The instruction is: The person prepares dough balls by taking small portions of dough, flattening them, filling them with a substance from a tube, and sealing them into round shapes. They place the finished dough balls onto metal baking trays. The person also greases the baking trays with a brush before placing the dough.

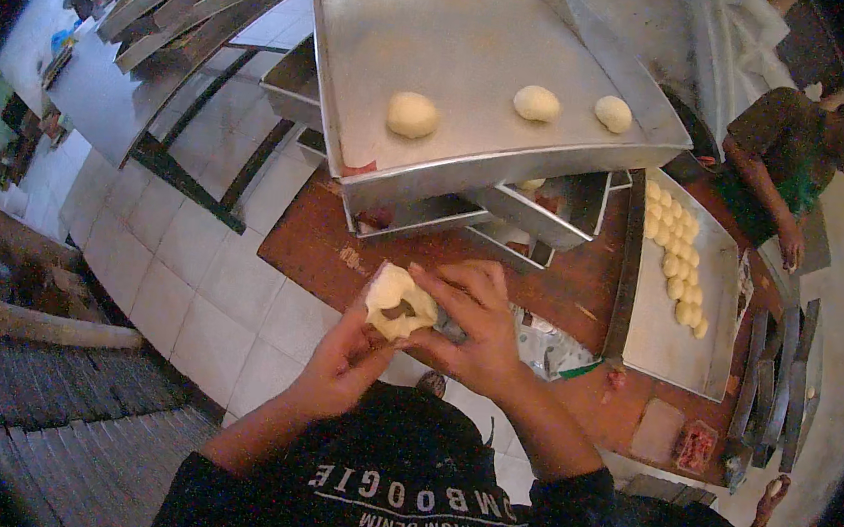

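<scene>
Between both my hands, in front of my chest, is a piece of pale dough (392, 289), opened out with a brownish-grey patch in its hollow. My left hand (344, 357) cups it from below, fingers curled around its underside. At its right edge, my right hand (474, 318) pinches the dough with thumb and fingers. Just beyond my hands stands a large metal tray (442, 39) bearing three round dough balls: one at left (413, 115), one farther right (536, 104) and one near the right wall (613, 114).
Smaller metal pans (546, 219) are stacked crosswise under the large tray on a reddish-brown table (313, 244). To the right, another tray (660, 350) holds several dough balls. A red-filled container (695, 446) sits near the table's corner. Two co-workers are at the right, one's arm (774, 199) near that tray.
</scene>
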Demonstrator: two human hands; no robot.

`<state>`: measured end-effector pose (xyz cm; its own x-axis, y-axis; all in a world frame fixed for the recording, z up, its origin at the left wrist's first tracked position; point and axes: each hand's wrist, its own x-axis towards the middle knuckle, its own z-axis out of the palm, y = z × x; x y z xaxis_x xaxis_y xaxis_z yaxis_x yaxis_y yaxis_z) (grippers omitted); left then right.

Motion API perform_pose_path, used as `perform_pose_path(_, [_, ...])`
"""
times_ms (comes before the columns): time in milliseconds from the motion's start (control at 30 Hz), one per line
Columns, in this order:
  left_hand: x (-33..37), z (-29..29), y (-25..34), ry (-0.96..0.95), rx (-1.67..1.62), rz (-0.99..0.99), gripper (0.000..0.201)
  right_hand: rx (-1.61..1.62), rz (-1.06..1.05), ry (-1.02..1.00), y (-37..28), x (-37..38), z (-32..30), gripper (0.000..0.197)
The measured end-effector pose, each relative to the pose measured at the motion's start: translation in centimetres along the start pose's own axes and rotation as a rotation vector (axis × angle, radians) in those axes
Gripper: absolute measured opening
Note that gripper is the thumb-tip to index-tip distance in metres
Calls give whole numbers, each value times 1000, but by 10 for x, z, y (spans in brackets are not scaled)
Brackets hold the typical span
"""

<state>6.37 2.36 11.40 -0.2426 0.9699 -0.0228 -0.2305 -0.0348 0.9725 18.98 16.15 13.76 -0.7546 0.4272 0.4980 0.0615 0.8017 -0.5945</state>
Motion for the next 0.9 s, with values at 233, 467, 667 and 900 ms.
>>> perform_pose_path(233, [32,25,19,28,330,240,47,346,232,167,-2,-12,-17,36])
perform_pose_path(467, [58,56,32,41,-367,-204,26,-449,-229,269,-17,-26,-39,30])
perform_pose_path(667, [49,67,19,-71,402,209,33,322,388,382,-9,-30,-54,27])
perform_pose_path(900, [64,53,19,-68,-334,-243,36,-245,-25,207,-18,-35,-56,28])
